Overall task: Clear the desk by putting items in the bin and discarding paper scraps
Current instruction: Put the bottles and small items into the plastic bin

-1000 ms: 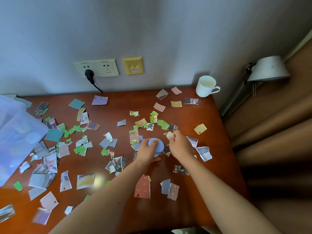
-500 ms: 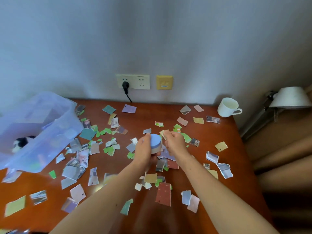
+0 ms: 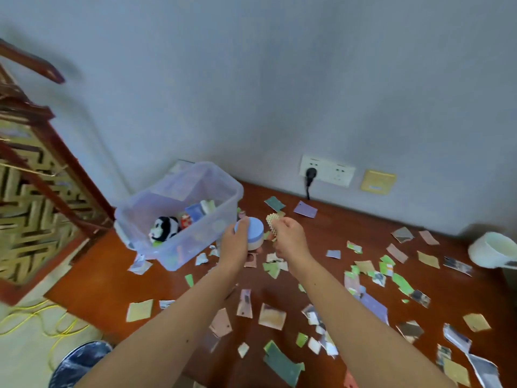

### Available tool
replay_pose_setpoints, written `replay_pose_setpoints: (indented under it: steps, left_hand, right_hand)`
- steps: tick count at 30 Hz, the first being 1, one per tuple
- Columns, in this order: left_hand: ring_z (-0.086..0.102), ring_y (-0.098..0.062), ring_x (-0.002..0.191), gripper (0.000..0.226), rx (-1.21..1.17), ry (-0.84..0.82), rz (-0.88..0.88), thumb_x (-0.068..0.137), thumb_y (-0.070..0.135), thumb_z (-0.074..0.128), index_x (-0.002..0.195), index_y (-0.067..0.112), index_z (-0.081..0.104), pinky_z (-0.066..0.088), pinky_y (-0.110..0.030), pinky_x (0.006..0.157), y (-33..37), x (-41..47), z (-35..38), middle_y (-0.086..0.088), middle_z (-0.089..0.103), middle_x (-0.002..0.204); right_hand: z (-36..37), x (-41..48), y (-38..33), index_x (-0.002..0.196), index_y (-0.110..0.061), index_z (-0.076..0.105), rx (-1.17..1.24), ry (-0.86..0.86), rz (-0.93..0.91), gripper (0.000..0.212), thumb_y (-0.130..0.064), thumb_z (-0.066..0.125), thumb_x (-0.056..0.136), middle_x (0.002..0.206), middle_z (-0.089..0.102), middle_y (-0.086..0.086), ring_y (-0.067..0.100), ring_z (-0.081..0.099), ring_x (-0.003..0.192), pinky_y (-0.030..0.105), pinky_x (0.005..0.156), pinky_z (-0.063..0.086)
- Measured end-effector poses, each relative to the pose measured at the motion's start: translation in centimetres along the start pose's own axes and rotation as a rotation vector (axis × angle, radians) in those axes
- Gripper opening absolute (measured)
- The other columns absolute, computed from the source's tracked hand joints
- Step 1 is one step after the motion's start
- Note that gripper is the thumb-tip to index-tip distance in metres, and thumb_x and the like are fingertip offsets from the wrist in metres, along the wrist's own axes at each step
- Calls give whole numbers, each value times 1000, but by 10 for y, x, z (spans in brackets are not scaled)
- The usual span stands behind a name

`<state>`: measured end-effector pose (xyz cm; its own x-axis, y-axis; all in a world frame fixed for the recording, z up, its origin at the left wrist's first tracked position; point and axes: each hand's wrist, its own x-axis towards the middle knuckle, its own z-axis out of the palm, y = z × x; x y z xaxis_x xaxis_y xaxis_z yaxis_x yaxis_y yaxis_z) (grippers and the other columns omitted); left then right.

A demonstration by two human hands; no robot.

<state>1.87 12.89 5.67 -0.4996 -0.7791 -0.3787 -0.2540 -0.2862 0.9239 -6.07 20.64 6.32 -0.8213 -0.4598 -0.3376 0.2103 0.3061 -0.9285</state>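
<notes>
At frame centre, the left hand (image 3: 237,245) grips a blue jar (image 3: 251,233) and the right hand (image 3: 288,236) pinches a beaded piece (image 3: 272,222), both just right of the bin (image 3: 223,208). Scraps (image 3: 363,303) litter the counter (image 3: 330,236).

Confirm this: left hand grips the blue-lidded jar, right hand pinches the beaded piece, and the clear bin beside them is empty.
Not empty. The head view shows the clear bin holds a panda toy and other items. The rest stands: the left hand grips the blue-lidded jar, the right hand pinches the beaded piece.
</notes>
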Motion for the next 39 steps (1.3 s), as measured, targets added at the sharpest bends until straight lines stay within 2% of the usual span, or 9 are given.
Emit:
replay_pose_setpoints:
  steps: [6, 11, 15, 19, 22, 28, 31, 34, 39]
  left_hand:
    - [57, -29, 79, 22, 4, 96, 98, 98, 21, 47, 114, 7, 44, 43, -30, 58, 25, 38, -69, -13, 53, 101]
    - [58, -18, 64, 24, 19, 115, 119, 98, 19, 46, 116, 13, 33, 44, -30, 54, 41, 65, -118, -4, 50, 95]
    - [56, -13, 65, 31, 64, 129, 78, 97, 20, 53, 120, 11, 33, 49, -20, 49, 45, 100, -150, -4, 48, 107]
    - [62, -24, 93, 33, 197, 43, 59, 93, 25, 60, 117, 22, 38, 56, -42, 81, 34, 132, -174, -7, 49, 121]
    - [60, -24, 96, 35, 326, -11, 58, 92, 26, 61, 120, 24, 41, 54, -42, 85, 23, 149, -183, -3, 49, 115]
    - [58, -23, 96, 38, 554, -163, 12, 92, 21, 59, 125, 21, 41, 52, -39, 84, 1, 178, -187, -7, 54, 119]
    - [54, -22, 93, 41, 739, -255, -41, 93, 21, 55, 130, 16, 39, 47, -32, 77, -5, 188, -185, -3, 50, 109]
    - [57, -26, 100, 44, 823, -310, -102, 92, 23, 55, 132, 13, 39, 51, -38, 89, -13, 196, -182, -7, 51, 111]
    - [58, -23, 102, 47, 840, -325, -138, 90, 27, 55, 134, 16, 41, 51, -37, 90, -20, 205, -178, -7, 56, 119]
  right_hand:
    - [71, 14, -28, 93, -16, 59, -68, -88, -70, 18, -14, 41, 96, 67, 47, -4, 10, 41, 59, 25, 55, 32]
    - [119, 26, -45, 106, -15, 64, -123, -181, -99, 23, -11, 44, 96, 77, 60, 1, 14, 57, 62, 22, 52, 45]
    - [155, 43, -46, 86, -19, 72, -245, -196, -206, 26, -5, 50, 88, 82, 70, 0, 13, 59, 70, 31, 66, 48]
    - [180, 64, -34, 106, -21, 73, -483, -154, -228, 28, -16, 53, 87, 106, 72, -4, 18, 65, 96, 38, 86, 53]
    - [191, 77, -27, 114, -27, 70, -814, -116, -285, 31, -20, 53, 89, 117, 69, -5, 21, 63, 106, 36, 92, 49]
    - [207, 98, -21, 113, -33, 68, -1231, -211, -336, 36, -18, 54, 84, 113, 70, -8, 16, 62, 106, 34, 97, 37]
    - [212, 106, -22, 110, -34, 70, -1272, -231, -308, 32, -19, 56, 85, 111, 70, -8, 17, 63, 102, 34, 94, 42]
    - [216, 113, -23, 105, -33, 73, -1296, -262, -271, 26, -21, 58, 87, 105, 71, -6, 18, 63, 95, 32, 90, 47]
    - [217, 117, -17, 108, -31, 71, -1269, -185, -318, 26, -20, 56, 90, 101, 70, -4, 16, 60, 85, 28, 84, 46]
